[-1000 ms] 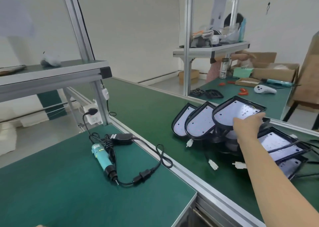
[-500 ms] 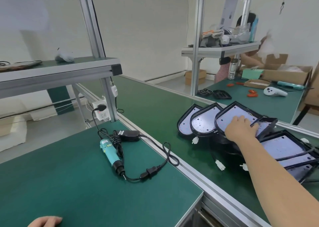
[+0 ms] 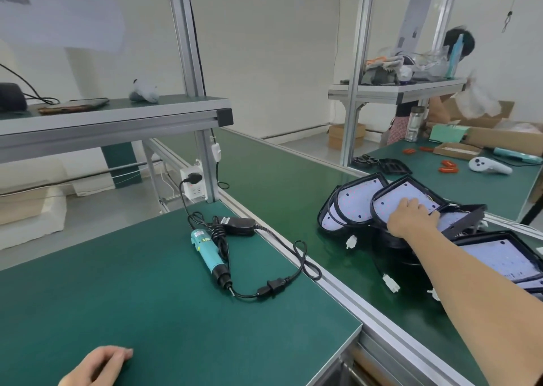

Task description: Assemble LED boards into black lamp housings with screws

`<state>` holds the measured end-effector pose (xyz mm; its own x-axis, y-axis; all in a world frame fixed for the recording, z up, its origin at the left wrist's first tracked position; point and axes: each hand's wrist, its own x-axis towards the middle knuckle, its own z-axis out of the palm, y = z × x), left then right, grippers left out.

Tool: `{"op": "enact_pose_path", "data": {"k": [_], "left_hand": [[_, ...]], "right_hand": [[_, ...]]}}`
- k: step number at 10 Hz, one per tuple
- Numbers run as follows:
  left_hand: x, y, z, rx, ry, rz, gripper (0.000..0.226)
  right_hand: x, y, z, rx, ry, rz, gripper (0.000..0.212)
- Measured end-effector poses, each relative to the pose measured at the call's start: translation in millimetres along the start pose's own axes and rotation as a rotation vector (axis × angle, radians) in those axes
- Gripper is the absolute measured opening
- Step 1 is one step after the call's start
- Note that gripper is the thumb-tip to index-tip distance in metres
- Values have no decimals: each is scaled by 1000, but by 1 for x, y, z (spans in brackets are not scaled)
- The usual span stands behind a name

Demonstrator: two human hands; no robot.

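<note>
Resting near the front edge of the green table (image 3: 123, 303), the left hand (image 3: 97, 365) has its fingers loosely curled and nothing in it. Further up the table a teal screwdriver (image 3: 209, 255) lies on its side, tip toward us. Its adapter (image 3: 238, 226) sits just behind the handle, and the black cord (image 3: 296, 256) loops out to the table's right edge.

Across the metal rail (image 3: 338, 291), the right arm reaches over the belt (image 3: 279, 186). The right hand (image 3: 411, 216) has its fingers laid fairly flat on the white LED board (image 3: 393, 200), which sits in a black lamp housing (image 3: 390, 187). The thumb is out of sight. That housing is tilted on a pile of others: a second housing (image 3: 326, 227) overlaps it on the left, and a third housing (image 3: 482, 235) lies beside the forearm. White connectors (image 3: 351, 241) trail on the belt.

Behind, a plug sits in the wall socket (image 3: 192, 184) under the shelf (image 3: 117, 112). On the far bench (image 3: 470, 186) are cardboard boxes (image 3: 499, 138) and a white controller (image 3: 487, 165).
</note>
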<state>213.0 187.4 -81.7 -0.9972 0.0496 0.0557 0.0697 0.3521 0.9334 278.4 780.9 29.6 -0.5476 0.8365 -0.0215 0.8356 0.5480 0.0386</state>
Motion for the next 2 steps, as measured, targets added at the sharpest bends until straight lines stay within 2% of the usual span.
{"op": "enact_pose_path", "data": {"k": [1, 2], "left_hand": [[11, -3, 3, -114, 33, -16, 31], [4, 7, 0, -80, 115, -16, 30]], "right_hand": [[-2, -1, 2, 20, 13, 21, 65], [-6, -4, -9, 74, 100, 71, 67]]}}
